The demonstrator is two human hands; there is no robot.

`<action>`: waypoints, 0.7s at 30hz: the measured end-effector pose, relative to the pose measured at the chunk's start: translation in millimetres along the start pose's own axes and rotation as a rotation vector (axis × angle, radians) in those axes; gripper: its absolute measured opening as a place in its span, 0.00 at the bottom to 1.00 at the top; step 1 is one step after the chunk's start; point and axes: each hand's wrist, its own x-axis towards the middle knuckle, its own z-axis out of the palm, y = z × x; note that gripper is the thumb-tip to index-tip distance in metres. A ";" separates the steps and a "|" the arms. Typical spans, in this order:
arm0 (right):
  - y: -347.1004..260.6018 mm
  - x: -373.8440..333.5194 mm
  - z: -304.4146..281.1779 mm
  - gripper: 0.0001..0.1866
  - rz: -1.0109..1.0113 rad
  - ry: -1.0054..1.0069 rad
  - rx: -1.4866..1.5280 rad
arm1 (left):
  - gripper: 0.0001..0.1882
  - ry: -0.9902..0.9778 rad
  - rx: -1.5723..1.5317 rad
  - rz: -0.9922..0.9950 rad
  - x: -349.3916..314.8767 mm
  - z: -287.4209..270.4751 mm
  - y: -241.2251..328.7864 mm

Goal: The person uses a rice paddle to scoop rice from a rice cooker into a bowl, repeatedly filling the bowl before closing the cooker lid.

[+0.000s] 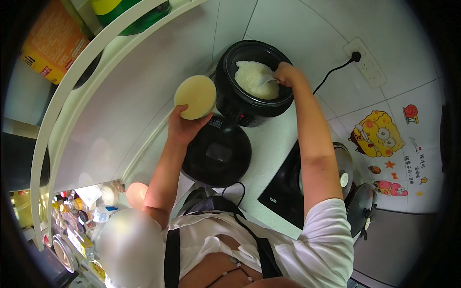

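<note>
A cream-coloured bowl is held by my left hand, with the thumb over its rim and the fingers beneath. It is just left of a black rice cooker, whose top is open. White rice lies inside the cooker. My right hand reaches over the cooker's right rim, closed round the handle of a pale rice paddle. The paddle's blade touches the rice; part of its handle is hidden in my fingers. A small red light shows on the cooker's front.
Below the bowl sits a round black lid-like thing. A black cooktop stands at right under my forearm, with a glass-lidded pot and a dark pan. A corded plug is in the wall socket. Bottles crowd the lower left beneath a white shelf.
</note>
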 end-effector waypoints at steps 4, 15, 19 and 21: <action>5.3 28.2 24.0 0.07 -0.072 -0.009 0.012 | 0.29 0.084 0.030 -0.001 6.8 0.2 -5.5; -6.6 39.8 40.3 0.12 0.180 -0.299 0.451 | 0.29 0.101 0.061 -0.015 6.8 -6.2 -2.9; -12.4 18.3 34.6 0.12 0.138 -0.259 0.553 | 0.28 0.096 0.024 -0.063 3.9 -8.6 -0.3; -14.9 8.1 29.9 0.13 0.166 -0.292 0.618 | 0.28 0.088 0.026 -0.074 1.7 -8.0 -0.1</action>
